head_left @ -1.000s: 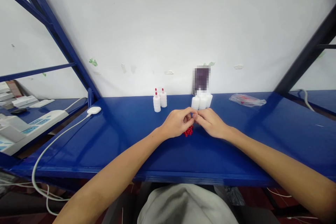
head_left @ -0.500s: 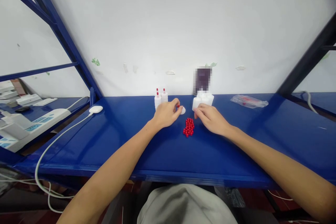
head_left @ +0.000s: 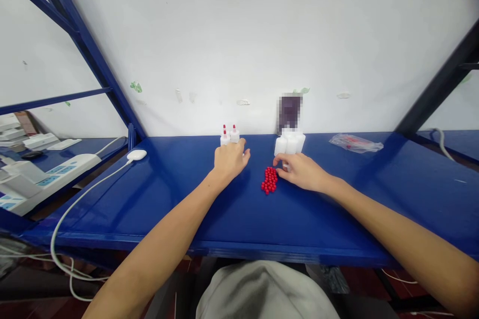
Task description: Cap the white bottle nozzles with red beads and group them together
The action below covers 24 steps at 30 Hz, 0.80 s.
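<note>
My left hand (head_left: 231, 158) is curled in front of white squeeze bottles (head_left: 234, 135) with pointed red tips, standing at the back of the blue table. Its fingers are mostly hidden behind the hand, as is anything in them. My right hand (head_left: 299, 169) is at the near side of a group of plain white bottles (head_left: 280, 146) without red tips. Its thumb and forefinger are apart, beside a heap of small red caps (head_left: 269, 181). Something white shows between those fingers; whether they touch it is unclear.
A clear plastic bag (head_left: 355, 143) with something red in it lies to the right. To the left are a white puck-shaped device (head_left: 136, 155) on a cable and a power strip (head_left: 60, 179). A blurred dark picture (head_left: 289, 113) stands by the wall.
My left hand has moved slightly left and turned; the white bottle with a red tip seen in it before is now hidden. My right thumb and forefinger have spread from a pinch.
</note>
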Tool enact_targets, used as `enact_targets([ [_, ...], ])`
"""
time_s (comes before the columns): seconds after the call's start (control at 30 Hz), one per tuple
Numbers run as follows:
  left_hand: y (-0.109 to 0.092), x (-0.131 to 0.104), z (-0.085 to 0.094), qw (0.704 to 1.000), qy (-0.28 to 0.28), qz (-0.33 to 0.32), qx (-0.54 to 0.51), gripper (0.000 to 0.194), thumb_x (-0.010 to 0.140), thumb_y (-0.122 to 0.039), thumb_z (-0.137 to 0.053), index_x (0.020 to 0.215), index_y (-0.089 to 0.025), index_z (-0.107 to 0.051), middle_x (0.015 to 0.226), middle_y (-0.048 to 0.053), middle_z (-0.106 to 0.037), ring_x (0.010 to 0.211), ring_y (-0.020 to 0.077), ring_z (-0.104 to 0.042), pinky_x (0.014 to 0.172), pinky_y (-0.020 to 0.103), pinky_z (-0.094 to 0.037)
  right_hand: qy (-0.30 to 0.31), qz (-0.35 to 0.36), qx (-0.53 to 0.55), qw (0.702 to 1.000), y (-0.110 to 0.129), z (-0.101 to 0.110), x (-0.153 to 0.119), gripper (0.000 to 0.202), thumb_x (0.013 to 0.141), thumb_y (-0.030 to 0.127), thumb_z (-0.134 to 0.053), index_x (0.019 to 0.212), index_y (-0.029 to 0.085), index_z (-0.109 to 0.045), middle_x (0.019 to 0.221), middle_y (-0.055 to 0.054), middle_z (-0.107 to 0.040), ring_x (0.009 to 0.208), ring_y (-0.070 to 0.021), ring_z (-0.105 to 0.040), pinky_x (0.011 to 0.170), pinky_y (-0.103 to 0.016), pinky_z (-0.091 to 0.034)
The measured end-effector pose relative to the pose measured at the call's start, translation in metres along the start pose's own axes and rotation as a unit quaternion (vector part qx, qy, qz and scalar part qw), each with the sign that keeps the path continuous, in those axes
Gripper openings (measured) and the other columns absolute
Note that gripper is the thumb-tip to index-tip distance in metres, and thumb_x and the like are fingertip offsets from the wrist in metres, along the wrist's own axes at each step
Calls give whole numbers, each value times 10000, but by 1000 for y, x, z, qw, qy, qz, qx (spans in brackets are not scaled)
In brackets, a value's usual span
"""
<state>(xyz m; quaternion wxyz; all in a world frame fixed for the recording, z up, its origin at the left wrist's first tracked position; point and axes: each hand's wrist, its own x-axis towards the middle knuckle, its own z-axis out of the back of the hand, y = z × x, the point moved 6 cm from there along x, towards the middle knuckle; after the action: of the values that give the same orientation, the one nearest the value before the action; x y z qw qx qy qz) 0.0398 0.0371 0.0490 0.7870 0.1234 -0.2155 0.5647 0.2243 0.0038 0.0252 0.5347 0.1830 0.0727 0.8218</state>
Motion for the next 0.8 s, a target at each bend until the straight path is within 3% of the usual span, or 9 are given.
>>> enact_targets([
  [0.27, -34, -8, -4, 956, 28, -104, -272, 196, 888, -279, -538, 914, -185, -708, 611, -16, -623, 563, 117, -547, 619, 247, -415, 17, 6, -20, 1000, 1, -1, 0, 180, 858, 303, -537, 980, 258, -662, 730, 3, -664, 646, -164, -579, 588, -260, -335],
  [0.43, -35, -10, -16, 945, 54, -88, -311, 193, 864, -269, -552, 865, -173, -719, 550, -32, -583, 526, 101, -526, 589, 233, -397, 17, 1, -18, 1000, 2, 0, 0, 172, 850, 280, -528, 954, 254, -663, 739, 7, -664, 647, -157, -572, 587, -254, -337],
  [0.57, -37, -13, -13, 939, 26, -112, -324, 182, 868, -248, -549, 929, -171, -703, 557, -40, -578, 521, 87, -523, 589, 219, -396, -40, -10, 64, 997, 4, 7, 0, 156, 833, 307, -551, 894, 216, -663, 702, -1, -639, 619, -147, -546, 591, -258, -357],
  [0.63, -41, -15, -8, 934, 12, -152, -322, 219, 875, -250, -556, 1038, -171, -677, 562, -47, -567, 528, 89, -521, 578, 216, -387, -59, -43, 187, 980, 2, 9, 1, 183, 823, 356, -566, 851, 194, -647, 621, 7, -600, 545, -133, -515, 550, -256, -358],
  [0.8, -49, -22, 5, 924, -45, -260, -276, 290, 940, -279, -511, 1180, -193, -649, 708, -1, -624, 626, 108, -540, 622, 233, -405, -23, -100, 471, 876, -1, 0, 2, 273, 755, 415, -653, 851, 166, -597, 430, 45, -513, 400, -108, -430, 437, -239, -306],
])
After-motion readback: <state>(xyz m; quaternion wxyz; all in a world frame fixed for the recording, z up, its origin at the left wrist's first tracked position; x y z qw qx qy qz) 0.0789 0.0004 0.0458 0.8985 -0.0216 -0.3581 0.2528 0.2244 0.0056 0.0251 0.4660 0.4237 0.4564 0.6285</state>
